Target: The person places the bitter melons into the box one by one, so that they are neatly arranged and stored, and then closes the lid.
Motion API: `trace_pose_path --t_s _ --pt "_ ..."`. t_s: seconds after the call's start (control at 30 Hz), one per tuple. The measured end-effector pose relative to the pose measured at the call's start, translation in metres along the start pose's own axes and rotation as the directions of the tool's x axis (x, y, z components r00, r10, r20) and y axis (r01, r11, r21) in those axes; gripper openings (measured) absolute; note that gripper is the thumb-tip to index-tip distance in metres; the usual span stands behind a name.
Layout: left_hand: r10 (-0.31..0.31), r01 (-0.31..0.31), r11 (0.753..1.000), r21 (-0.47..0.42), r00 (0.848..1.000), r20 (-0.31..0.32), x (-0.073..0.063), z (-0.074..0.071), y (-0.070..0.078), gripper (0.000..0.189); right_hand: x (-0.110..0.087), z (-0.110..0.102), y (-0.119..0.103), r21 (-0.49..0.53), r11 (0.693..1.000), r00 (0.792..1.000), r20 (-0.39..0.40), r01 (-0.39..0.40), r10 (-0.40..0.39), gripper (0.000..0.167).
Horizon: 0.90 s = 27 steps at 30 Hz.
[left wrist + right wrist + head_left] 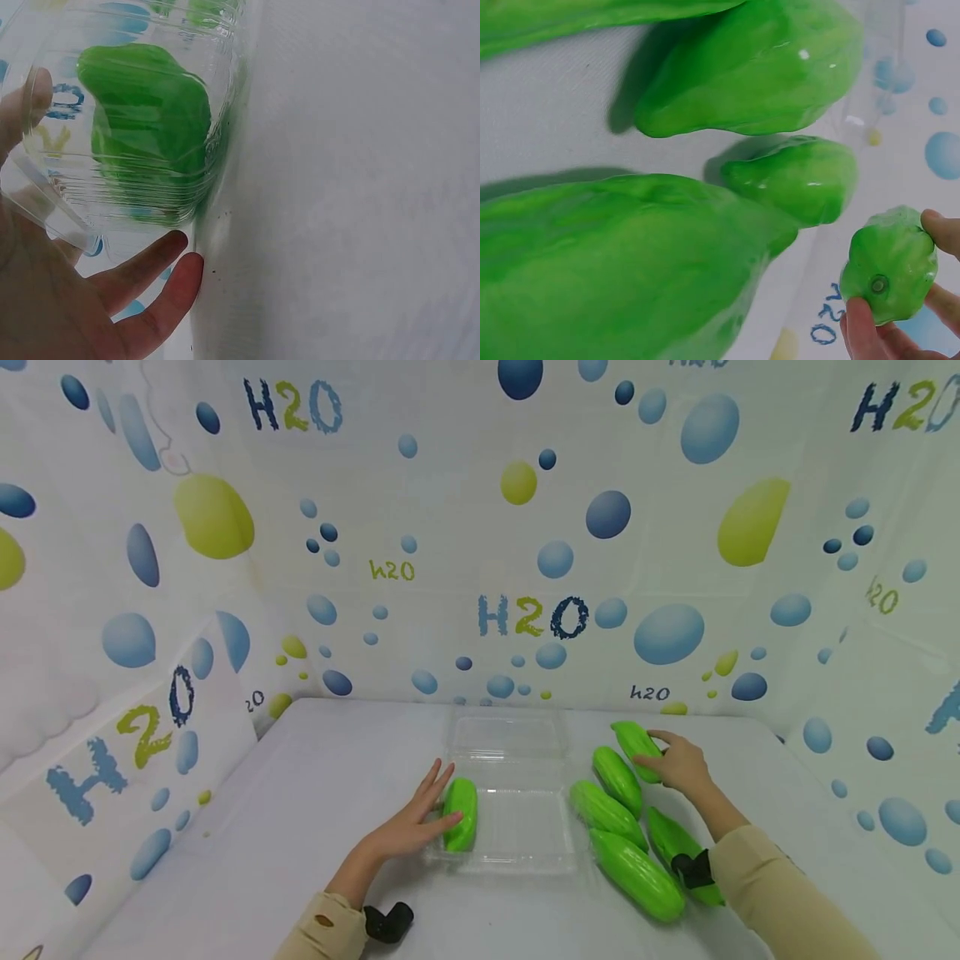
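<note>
A clear plastic clamshell box (525, 862) sits in the middle of the table, its lid (506, 737) folded back. One glossy green gourd (461, 831) lies lengthwise along the box's left side. My left hand (408, 827) is at that side, fingers spread, thumb reaching over the rim to the gourd. Through the box's wall the left wrist view shows the same gourd (150, 112). At the back right, my right hand (678, 764) pinches another green gourd (632, 742) between thumb and fingers. The right wrist view shows this gourd's (889, 262) stem end facing the camera.
Right of the box lie several more green gourds (637, 877), one of them (671, 835) partly behind the right wrist's black camera (693, 868). White sheeting (480, 543) printed with drops surrounds the white table (247, 827).
</note>
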<state>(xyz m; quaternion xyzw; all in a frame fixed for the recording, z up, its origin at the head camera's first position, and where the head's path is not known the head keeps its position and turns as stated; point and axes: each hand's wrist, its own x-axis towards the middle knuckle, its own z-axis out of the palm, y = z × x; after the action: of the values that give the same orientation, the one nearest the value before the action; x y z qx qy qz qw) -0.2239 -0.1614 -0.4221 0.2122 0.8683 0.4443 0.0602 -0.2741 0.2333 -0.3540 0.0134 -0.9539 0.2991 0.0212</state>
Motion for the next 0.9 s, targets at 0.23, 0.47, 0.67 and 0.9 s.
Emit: trace_pose_path --t_s 0.23,0.47,0.67,0.9 --pt "0.000 0.000 1.000 0.010 1.000 -0.011 0.000 0.000 0.000 0.076 -0.002 -0.003 -0.005 0.013 0.999 0.999 -0.010 0.048 -0.048 0.063" --pt "-0.002 0.002 1.000 0.010 1.000 -0.007 0.000 0.001 -0.001 0.076 -0.005 -0.002 -0.005 0.040 0.996 0.997 -0.012 0.076 -0.075 0.065" --pt "0.000 0.000 1.000 0.016 1.000 -0.009 -0.001 -0.001 0.000 0.076 -0.009 -0.001 -0.011 0.070 0.993 0.995 -0.009 0.099 -0.099 0.063" --pt "0.010 -0.010 1.000 0.000 1.000 -0.001 0.000 0.000 0.001 0.075 -0.010 -0.001 -0.015 0.080 0.988 0.991 -0.017 0.130 -0.130 0.062"
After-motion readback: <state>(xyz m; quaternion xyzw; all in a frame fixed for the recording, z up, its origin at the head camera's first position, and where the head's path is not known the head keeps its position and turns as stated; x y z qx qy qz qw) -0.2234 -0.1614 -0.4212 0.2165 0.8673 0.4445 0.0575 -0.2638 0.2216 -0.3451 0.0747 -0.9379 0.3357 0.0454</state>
